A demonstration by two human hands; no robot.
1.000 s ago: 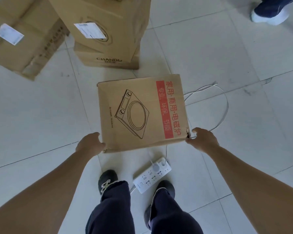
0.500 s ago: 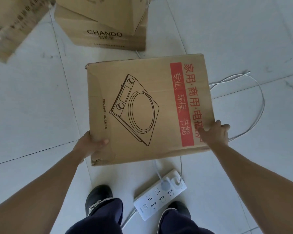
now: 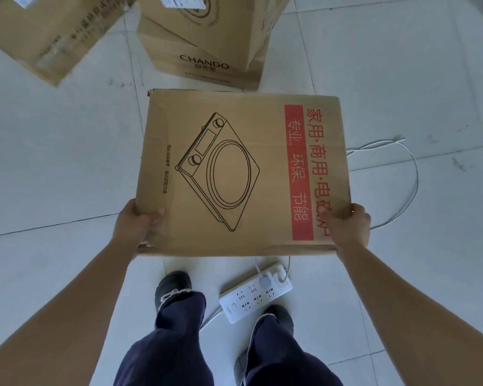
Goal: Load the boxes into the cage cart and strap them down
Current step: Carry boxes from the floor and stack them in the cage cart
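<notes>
Induction-cooker box [image 3: 243, 174], a flat brown carton, is held up in front of the person over the tiled floor [image 3: 53, 162], its broad top face turned to the camera; it is closed, so what it contains cannot be seen. Nearest the camera are the person's dark blue trouser legs [image 3: 179, 330] and two black shoes, the left shoe [image 3: 172, 285] planted a little ahead of the right shoe [image 3: 279, 313]. Between the shoes a white power strip [image 3: 255, 292] lies on the tiles, with a plug in its far end and a lead running out of sight below the carton's near edge. Above it, the left grip [image 3: 135, 227] holds the box at its near left corner, thumb flat on the top face and the fingers hidden underneath. The right grip [image 3: 349, 229] clasps the near right corner, thumb on top beside the red printed band and fingers curled over the side edge. The top face carries a line drawing of a cooker with two knobs, and red Chinese lettering along the right. Just right of the box a thin white cable [image 3: 413, 174] loops across the floor. Farther off stands a carton printed CHANDO [image 3: 204, 65], with a taller labelled carton [image 3: 215, 18] stacked on it. A third carton [image 3: 48, 32] lies to their left, apart from them. What these three hold cannot be told.
</notes>
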